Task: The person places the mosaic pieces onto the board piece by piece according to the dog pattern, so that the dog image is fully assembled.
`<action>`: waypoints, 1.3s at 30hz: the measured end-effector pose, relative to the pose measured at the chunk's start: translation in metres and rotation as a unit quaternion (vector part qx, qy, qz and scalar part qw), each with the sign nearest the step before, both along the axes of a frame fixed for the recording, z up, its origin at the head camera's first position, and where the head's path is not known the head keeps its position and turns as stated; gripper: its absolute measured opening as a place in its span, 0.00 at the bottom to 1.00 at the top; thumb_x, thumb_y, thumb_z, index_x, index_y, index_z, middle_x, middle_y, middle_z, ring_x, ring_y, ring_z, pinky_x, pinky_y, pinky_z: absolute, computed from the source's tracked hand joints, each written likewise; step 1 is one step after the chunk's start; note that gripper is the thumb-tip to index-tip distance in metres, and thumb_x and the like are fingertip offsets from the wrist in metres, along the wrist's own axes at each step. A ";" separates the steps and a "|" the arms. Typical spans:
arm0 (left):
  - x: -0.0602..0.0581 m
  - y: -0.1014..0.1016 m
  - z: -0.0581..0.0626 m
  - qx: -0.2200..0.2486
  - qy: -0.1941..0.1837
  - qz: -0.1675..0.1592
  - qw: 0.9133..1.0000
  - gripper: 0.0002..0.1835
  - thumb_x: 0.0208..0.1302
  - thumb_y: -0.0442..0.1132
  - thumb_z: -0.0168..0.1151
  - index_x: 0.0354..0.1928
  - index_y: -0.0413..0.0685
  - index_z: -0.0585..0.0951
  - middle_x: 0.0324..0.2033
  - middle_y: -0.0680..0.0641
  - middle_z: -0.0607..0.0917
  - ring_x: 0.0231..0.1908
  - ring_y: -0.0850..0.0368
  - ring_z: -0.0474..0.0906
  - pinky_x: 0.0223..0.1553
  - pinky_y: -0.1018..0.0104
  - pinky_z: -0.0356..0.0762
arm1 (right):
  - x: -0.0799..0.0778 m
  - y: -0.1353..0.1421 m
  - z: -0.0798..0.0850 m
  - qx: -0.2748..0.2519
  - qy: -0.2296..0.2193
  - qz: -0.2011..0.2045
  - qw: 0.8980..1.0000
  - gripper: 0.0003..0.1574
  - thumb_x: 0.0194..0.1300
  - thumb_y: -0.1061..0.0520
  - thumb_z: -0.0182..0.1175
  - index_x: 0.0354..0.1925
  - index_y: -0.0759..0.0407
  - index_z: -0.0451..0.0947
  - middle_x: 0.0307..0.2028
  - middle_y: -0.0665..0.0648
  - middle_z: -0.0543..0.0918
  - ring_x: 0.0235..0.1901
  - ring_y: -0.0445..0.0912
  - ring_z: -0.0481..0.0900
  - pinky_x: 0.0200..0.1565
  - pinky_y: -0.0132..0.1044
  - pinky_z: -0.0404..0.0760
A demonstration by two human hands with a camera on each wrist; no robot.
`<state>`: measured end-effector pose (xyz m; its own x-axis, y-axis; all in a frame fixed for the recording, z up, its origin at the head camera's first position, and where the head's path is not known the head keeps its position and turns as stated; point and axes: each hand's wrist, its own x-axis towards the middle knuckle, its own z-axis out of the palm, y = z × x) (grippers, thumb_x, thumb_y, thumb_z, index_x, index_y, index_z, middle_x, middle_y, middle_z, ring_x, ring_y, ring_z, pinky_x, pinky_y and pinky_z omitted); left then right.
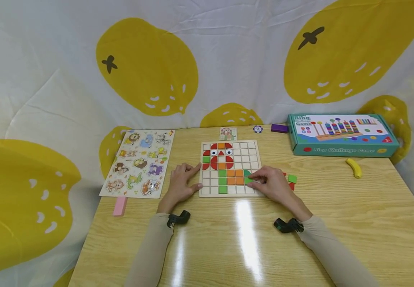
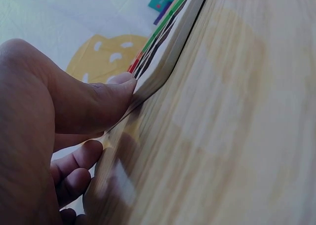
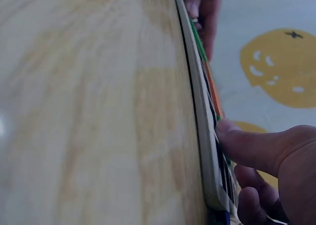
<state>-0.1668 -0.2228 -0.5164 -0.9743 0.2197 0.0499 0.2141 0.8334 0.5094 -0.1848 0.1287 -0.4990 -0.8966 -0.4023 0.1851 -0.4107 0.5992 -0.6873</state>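
A wooden grid board [image 1: 211,191] lies flat on the table, partly covered with red, orange and green tiles. Two red rounded shapes with eyes sit at its upper left, above a green column [image 1: 223,181] and an orange block [image 1: 235,177]. My right hand [image 1: 273,183] pinches a green tile [image 1: 247,180] at the right end of the orange block, thumb and index finger down at the board. At the board's left edge, my left hand [image 1: 181,182] rests its thumb and index finger. The left thumb [image 2: 111,94] touches the board's side; the other fingers bend loosely.
Loose red and green tiles [image 1: 292,178] lie beside the right hand, partly hidden. A pattern card [image 1: 228,133], a purple block [image 1: 279,128] and a game box [image 1: 343,135] stand behind. An animal puzzle [image 1: 140,163], a pink block [image 1: 119,206] and a yellow banana [image 1: 354,168] flank the board.
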 end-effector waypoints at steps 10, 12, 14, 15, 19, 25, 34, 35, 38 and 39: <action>0.000 0.000 -0.001 -0.006 0.000 -0.003 1.000 0.41 0.57 0.54 0.68 0.73 0.64 0.66 0.50 0.46 0.72 0.46 0.50 0.63 0.48 0.55 0.57 | -0.007 0.073 0.019 0.045 0.015 -0.052 0.998 0.16 0.57 0.55 0.73 0.45 0.58 0.86 0.32 0.52 0.84 0.28 0.43 0.78 0.32 0.35 0.74; 0.000 0.000 0.000 -0.005 0.001 -0.003 1.000 0.40 0.57 0.54 0.68 0.73 0.63 0.66 0.50 0.46 0.72 0.46 0.50 0.63 0.48 0.55 0.57 | -0.006 0.093 0.022 0.084 -0.001 -0.061 0.995 0.18 0.59 0.54 0.71 0.47 0.59 0.86 0.34 0.54 0.84 0.30 0.43 0.78 0.33 0.38 0.73; 0.001 -0.001 0.001 -0.004 0.002 -0.003 1.000 0.40 0.57 0.54 0.68 0.73 0.63 0.66 0.50 0.46 0.72 0.47 0.50 0.64 0.48 0.54 0.57 | -0.004 0.108 0.022 0.116 -0.024 -0.057 0.991 0.19 0.60 0.53 0.70 0.48 0.59 0.85 0.35 0.55 0.83 0.31 0.44 0.78 0.34 0.39 0.73; 0.001 -0.001 0.001 -0.003 0.001 -0.002 1.000 0.40 0.57 0.54 0.68 0.73 0.63 0.66 0.50 0.46 0.72 0.47 0.49 0.64 0.48 0.54 0.57 | -0.003 0.113 0.022 0.126 -0.035 -0.053 0.990 0.19 0.61 0.53 0.69 0.49 0.60 0.84 0.35 0.56 0.83 0.31 0.45 0.77 0.35 0.40 0.73; 0.002 -0.001 0.002 -0.003 0.003 -0.002 1.000 0.40 0.57 0.54 0.68 0.73 0.63 0.66 0.50 0.46 0.72 0.47 0.49 0.64 0.49 0.54 0.58 | 0.000 0.120 0.020 0.135 -0.065 -0.056 0.987 0.16 0.63 0.55 0.68 0.47 0.60 0.84 0.36 0.57 0.81 0.33 0.46 0.78 0.37 0.41 0.74; 0.002 0.001 0.000 0.002 0.006 -0.003 1.000 0.40 0.57 0.53 0.68 0.73 0.63 0.67 0.49 0.46 0.72 0.46 0.49 0.63 0.49 0.53 0.57 | 0.001 0.122 0.020 0.110 -0.082 -0.073 0.988 0.13 0.63 0.55 0.68 0.43 0.60 0.78 0.34 0.56 0.82 0.33 0.47 0.78 0.36 0.38 0.75; 0.001 0.000 -0.001 0.006 0.002 -0.007 1.000 0.40 0.57 0.53 0.69 0.73 0.62 0.67 0.50 0.46 0.72 0.46 0.50 0.63 0.49 0.53 0.56 | 0.000 0.106 0.022 -0.044 -0.086 -0.082 0.992 0.21 0.65 0.54 0.66 0.55 0.56 0.77 0.34 0.58 0.81 0.30 0.43 0.79 0.31 0.29 0.75; 0.001 0.000 0.000 0.007 0.002 -0.007 1.000 0.40 0.57 0.52 0.69 0.73 0.62 0.67 0.50 0.46 0.72 0.46 0.50 0.63 0.49 0.53 0.57 | 0.000 0.100 0.023 -0.062 -0.098 -0.079 0.990 0.21 0.64 0.53 0.67 0.54 0.57 0.78 0.35 0.58 0.82 0.31 0.44 0.79 0.31 0.29 0.76; 0.001 0.000 0.001 0.007 -0.001 -0.006 1.000 0.40 0.57 0.53 0.69 0.73 0.62 0.67 0.50 0.45 0.72 0.47 0.49 0.63 0.50 0.53 0.57 | 0.002 0.079 0.021 -0.097 -0.122 -0.068 0.985 0.22 0.60 0.51 0.70 0.51 0.56 0.80 0.36 0.57 0.85 0.31 0.45 0.83 0.31 0.31 0.79; 0.002 0.000 0.001 0.005 -0.002 -0.006 1.000 0.40 0.57 0.53 0.69 0.73 0.62 0.66 0.50 0.45 0.72 0.47 0.49 0.63 0.50 0.53 0.57 | 0.003 0.071 0.019 -0.105 -0.124 -0.064 0.985 0.22 0.59 0.51 0.72 0.49 0.55 0.81 0.35 0.56 0.86 0.31 0.45 0.84 0.32 0.32 0.80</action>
